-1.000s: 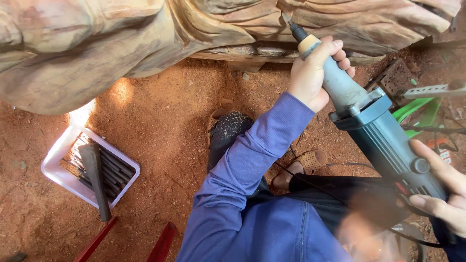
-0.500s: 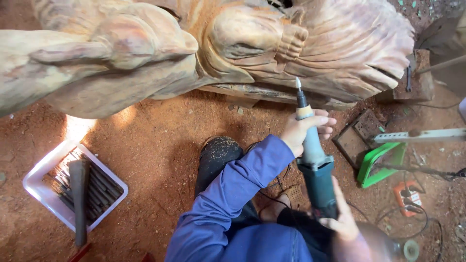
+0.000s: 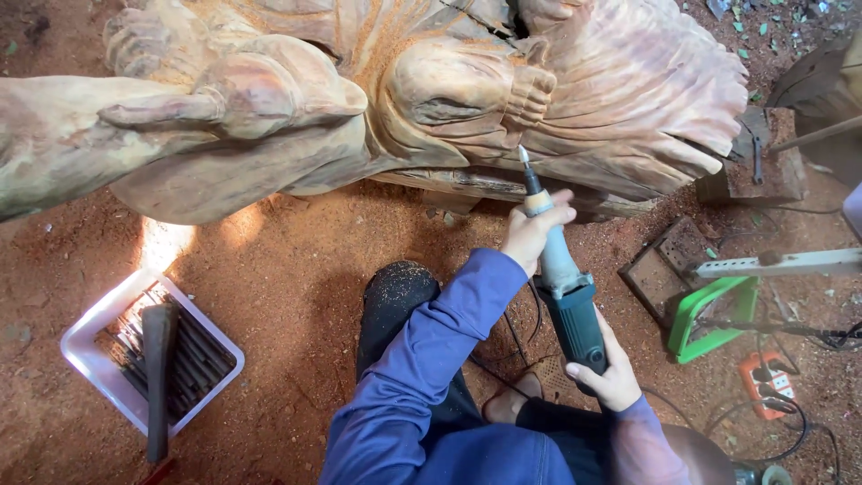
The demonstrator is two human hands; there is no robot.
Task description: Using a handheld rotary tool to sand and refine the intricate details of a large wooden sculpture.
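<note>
Die grinder [image 3: 566, 301]: lying slantwise over red dirt, bit tip touching the wood carving [image 3: 431, 90]. Left hand [image 3: 532, 232] fingers clenching its pale neck; right hand [image 3: 611, 377] fingers gripping its teal body. White tray [image 3: 90, 359] of chisels sitting well apart.

Ground: we see red-brown dirt [image 3: 296, 269] strewn with sawdust.
Light: we see a bright sun patch [image 3: 162, 242] on the dirt.
Left: we note a white tray [image 3: 85, 355] of dark chisels.
Right: we note a green frame [image 3: 709, 310] and black cables [image 3: 790, 413].
</note>
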